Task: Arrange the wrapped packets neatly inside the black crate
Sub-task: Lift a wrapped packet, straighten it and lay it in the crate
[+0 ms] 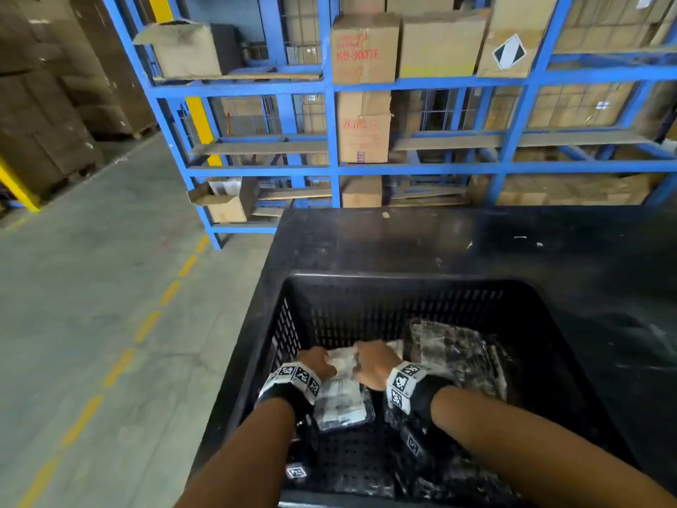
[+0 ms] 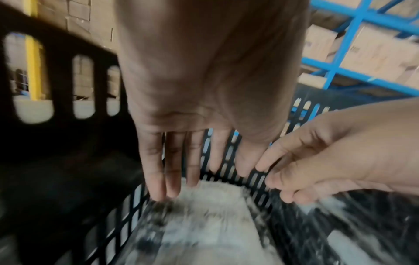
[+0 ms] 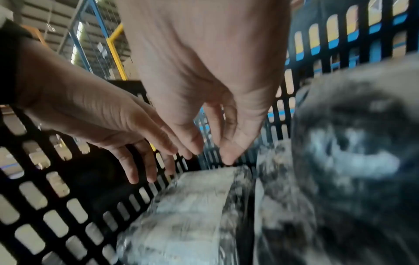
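The black crate (image 1: pixel 403 278) stands on a black table, and both my hands are down inside it. A pale wrapped packet (image 1: pixel 342 397) lies flat along the crate's left side. My left hand (image 1: pixel 317 361) has straight fingers (image 2: pixel 158 179) whose tips touch the packet's (image 2: pixel 211 215) far end near the slotted wall. My right hand (image 1: pixel 373 362) hovers beside it with loosely bent fingers, and its thumb tip (image 3: pixel 226 157) touches the packet's (image 3: pixel 192 206) far top edge. Neither hand grips anything. Darker wrapped packets (image 1: pixel 454 353) are stacked on the crate's right side.
More wrapped packets (image 1: pixel 439 478) lie at the crate's near right, under my right forearm. The black table (image 1: pixel 476 243) extends beyond and to the right. Blue shelving (image 1: pixel 329 86) with cardboard boxes stands behind it. Concrete floor (image 1: pixel 91 287) drops away on the left.
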